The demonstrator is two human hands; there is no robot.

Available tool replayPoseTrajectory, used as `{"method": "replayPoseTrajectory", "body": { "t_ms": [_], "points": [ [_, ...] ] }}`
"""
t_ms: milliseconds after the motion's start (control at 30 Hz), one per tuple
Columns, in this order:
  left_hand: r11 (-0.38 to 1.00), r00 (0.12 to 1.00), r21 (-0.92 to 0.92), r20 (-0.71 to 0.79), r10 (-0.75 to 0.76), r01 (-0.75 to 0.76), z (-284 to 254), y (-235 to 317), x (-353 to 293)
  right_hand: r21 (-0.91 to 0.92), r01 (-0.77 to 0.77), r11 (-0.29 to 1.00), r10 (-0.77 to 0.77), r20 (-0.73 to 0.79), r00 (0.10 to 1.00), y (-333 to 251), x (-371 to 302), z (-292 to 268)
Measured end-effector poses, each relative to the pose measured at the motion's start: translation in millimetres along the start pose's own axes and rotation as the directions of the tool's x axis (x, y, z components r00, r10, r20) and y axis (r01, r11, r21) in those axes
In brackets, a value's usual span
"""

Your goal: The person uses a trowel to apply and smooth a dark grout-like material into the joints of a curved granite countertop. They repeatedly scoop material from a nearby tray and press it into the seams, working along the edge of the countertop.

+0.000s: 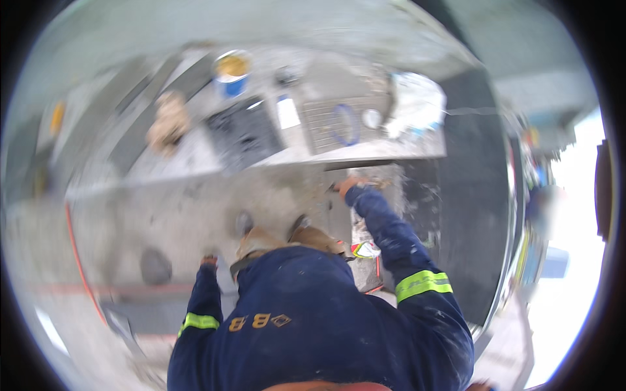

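My right arm reaches forward, and my right hand (351, 186) is at the top of a narrow grey board (339, 215) below the ledge. Its fingers look closed around something small and dark that I cannot make out. Low at my left side hangs my left hand (209, 260), small and blurred, above a flat grey slab (153, 316). Its fingers cannot be made out. Beside my right leg lies a white packet with red, yellow and green marks (366, 250).
Along the ledge (261, 159) lie a black sheet (244, 132), a blue bucket (233, 75), a ribbed grey tile (319, 124), a blue ring (345, 125), a white bag (417, 107) and a crumpled brown bag (168, 124). An orange cord (79, 260) crosses the floor at left.
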State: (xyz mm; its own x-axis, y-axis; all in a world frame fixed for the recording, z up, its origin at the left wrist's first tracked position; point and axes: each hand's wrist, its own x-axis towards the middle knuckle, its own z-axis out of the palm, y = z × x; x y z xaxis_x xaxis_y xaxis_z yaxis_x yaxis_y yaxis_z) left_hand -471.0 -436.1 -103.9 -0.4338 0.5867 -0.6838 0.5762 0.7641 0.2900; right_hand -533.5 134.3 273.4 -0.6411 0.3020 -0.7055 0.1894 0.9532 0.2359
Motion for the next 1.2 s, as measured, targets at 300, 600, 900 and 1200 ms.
{"method": "replayPoseTrajectory", "body": {
  "t_ms": [300,600,900,1200],
  "points": [
    [0.761,0.962,-0.589,0.141,-0.233,0.271,-188.1,73.4,99.7,0.609,-0.686,0.398,0.480,0.498,0.722,101.7,-135.0,472.6],
    [0.619,0.915,0.675,0.290,0.279,-0.403,-288.6,234.8,203.2,0.700,-0.698,0.150,0.068,0.697,0.714,-4.7,-163.3,669.7],
    [0.941,0.937,0.041,0.117,0.329,-0.336,-250.1,571.5,292.9,0.669,-0.519,-0.532,0.580,0.735,0.352,156.3,-199.9,639.4],
    [0.843,0.819,-0.036,0.215,0.531,-0.537,-287.3,729.7,342.0,0.949,0.054,-0.311,0.857,0.305,-0.415,385.5,-285.0,435.7]
  ]
}}
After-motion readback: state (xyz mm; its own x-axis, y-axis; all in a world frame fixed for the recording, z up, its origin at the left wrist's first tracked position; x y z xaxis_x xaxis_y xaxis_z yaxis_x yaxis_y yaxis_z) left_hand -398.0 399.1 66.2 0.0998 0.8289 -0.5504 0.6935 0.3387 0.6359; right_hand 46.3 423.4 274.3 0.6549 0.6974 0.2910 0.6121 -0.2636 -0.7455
